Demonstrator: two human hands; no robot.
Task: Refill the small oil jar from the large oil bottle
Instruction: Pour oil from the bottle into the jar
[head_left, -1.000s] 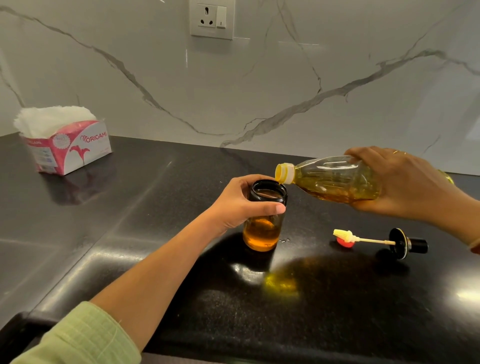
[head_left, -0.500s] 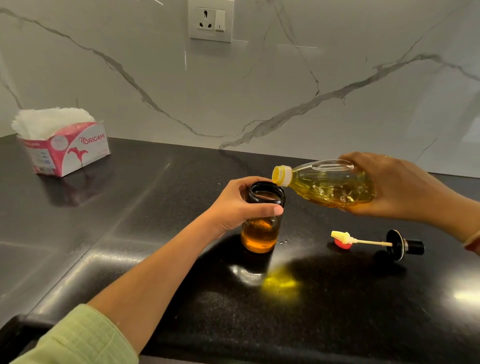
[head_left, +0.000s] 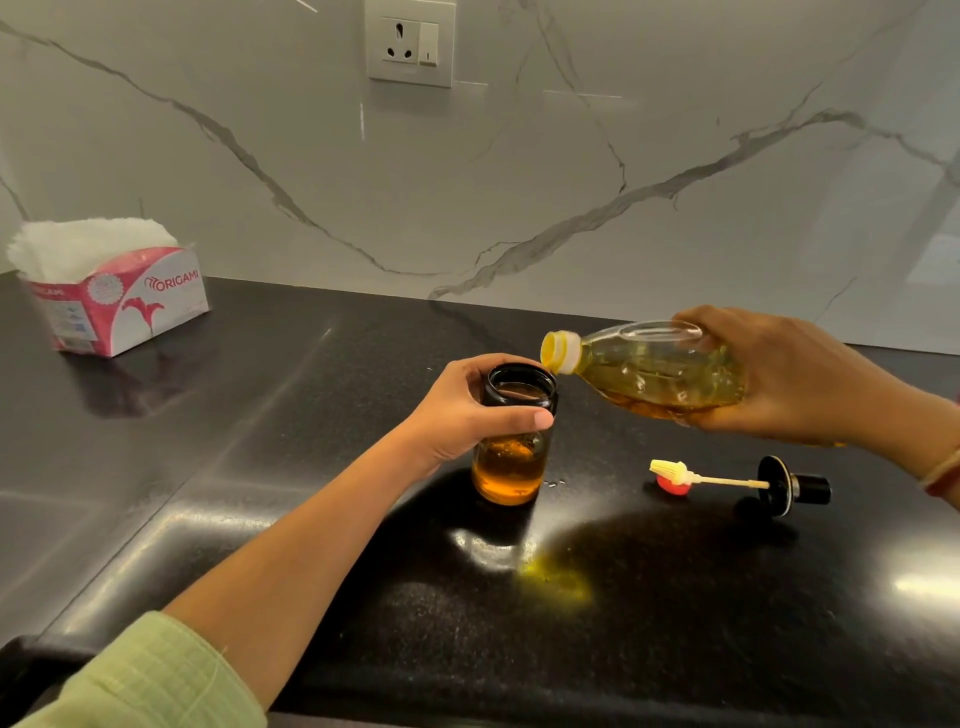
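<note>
**Oil bottle tipped at the rim of an open jar**

A dark-necked glass jar (head_left: 511, 467), roughly half full of amber oil, stands upright near the middle of the black tabletop (head_left: 311, 415). The left hand (head_left: 462, 415) has its grip curled round the jar's neck. The right hand (head_left: 789, 379) has its grip wrapped round a clear bottle (head_left: 654, 374) of yellow oil, held almost level, its yellow neck just above the jar's right rim. A brush-tipped lid (head_left: 748, 483) lies to the right, a tissue box (head_left: 119, 301) far left.
</note>
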